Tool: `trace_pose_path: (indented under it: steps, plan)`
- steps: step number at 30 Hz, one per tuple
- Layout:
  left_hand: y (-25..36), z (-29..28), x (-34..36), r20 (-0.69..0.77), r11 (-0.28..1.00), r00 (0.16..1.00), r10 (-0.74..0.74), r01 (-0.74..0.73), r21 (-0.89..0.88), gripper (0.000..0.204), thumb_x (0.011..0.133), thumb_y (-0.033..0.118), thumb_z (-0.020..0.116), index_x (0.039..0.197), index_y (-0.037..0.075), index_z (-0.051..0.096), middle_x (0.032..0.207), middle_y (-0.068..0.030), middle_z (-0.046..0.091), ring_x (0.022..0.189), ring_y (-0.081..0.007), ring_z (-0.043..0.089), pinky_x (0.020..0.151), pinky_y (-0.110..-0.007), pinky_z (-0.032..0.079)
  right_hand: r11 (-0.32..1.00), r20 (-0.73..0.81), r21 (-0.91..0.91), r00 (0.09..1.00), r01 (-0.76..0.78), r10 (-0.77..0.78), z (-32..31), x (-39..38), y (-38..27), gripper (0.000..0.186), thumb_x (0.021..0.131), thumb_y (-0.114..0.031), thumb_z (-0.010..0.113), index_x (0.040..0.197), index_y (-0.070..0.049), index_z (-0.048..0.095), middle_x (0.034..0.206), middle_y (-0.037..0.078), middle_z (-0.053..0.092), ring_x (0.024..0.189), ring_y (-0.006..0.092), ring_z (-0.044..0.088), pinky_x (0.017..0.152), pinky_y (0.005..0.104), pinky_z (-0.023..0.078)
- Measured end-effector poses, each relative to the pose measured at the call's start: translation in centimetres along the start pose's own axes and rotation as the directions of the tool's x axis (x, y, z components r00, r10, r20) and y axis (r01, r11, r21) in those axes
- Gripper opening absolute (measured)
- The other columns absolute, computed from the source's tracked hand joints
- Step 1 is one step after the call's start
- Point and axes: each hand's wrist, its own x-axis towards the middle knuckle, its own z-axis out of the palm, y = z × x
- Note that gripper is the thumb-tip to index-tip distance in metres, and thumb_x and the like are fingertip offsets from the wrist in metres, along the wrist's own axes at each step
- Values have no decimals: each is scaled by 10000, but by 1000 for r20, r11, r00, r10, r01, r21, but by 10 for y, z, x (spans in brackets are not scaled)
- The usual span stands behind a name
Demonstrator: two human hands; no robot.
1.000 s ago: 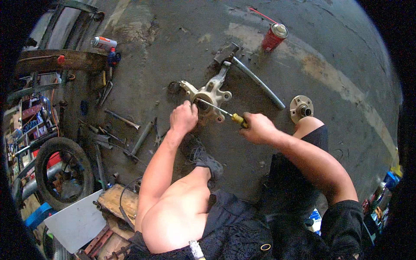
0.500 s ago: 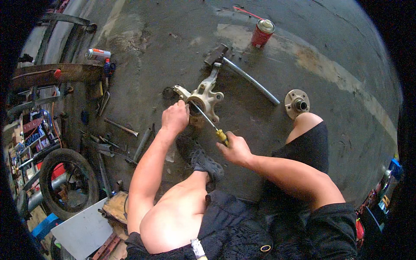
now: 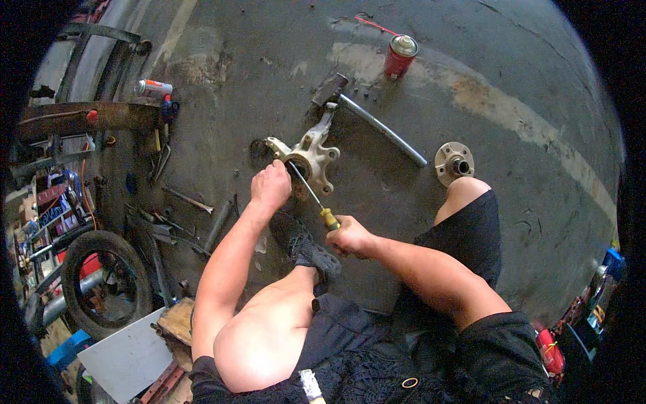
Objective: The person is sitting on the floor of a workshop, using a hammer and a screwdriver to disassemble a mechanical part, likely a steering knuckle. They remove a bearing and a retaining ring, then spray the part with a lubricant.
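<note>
On the floor in front of me lies a pale metal steering knuckle point(image 3: 313, 143) with several lobed arms and a round bore. My left hand point(image 3: 271, 186) is closed on its near left side, the fingertips partly hidden. A screwdriver point(image 3: 328, 217) with a yellow handle is gripped in my right hand point(image 3: 351, 237). Its shaft slants up and left to the bore's left rim, close to my left fingers; the exact contact of the tip is hard to see. A hammer point(image 3: 383, 130) with a metal handle lies just beyond, its head near the knuckle's far arm.
A round wheel hub flange point(image 3: 444, 161) lies by my right knee. A red spray can point(image 3: 400, 62) with a red straw stands far off. At left are a white can point(image 3: 154, 87), a tyre point(image 3: 70, 283), metal bars point(image 3: 219, 225) and a white board point(image 3: 128, 353). My shoe point(image 3: 306, 249) is near the knuckle.
My right hand and the screwdriver handle have swung a little left and toward me. My left hand stays at the knuckle's side. The whole view has shifted slightly.
</note>
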Motion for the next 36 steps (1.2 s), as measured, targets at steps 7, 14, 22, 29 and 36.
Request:
trace_pose_path:
  steps: [7,14,22,29,36]
  plan:
    - [-9,11,0,-65,997,998,5,-9,-71,212,930,190,507,917,-21,507,819,-264,660,746,-436,666,680,-519,551,921,-432,-384,870,60,-237,33,-12,11,417,801,-276,669,1084,10,559,996,280,656,974,460,621,837,509,498]
    - [-5,-1,-1,-8,993,1000,13,-14,-120,217,936,192,505,924,-24,497,823,-274,657,764,-456,656,700,-540,537,971,-497,-220,845,99,-198,74,10,22,377,820,-145,634,1155,14,563,1003,231,676,969,407,645,857,449,494]
    - [-13,5,2,3,989,999,-39,39,-146,225,928,208,517,945,-16,503,861,-279,660,802,-457,654,726,-551,524,878,213,477,974,-37,-74,35,18,20,249,732,-108,666,943,-12,574,748,114,612,566,210,582,535,368,488]
    - [-11,5,-2,-5,990,1000,-24,23,-139,224,927,215,539,940,-6,507,854,-267,659,801,-460,649,733,-544,522,863,-340,-501,903,62,-262,3,-4,-3,346,744,-235,660,1026,-36,641,1007,247,669,981,421,634,847,504,506]
    - [-2,26,-13,-106,935,974,-200,157,-317,251,939,225,533,919,-21,495,823,-285,640,806,-486,626,712,-556,494,566,-269,-824,871,13,-411,-45,2,-21,225,754,-147,609,965,-71,626,918,187,687,888,388,667,796,495,540]
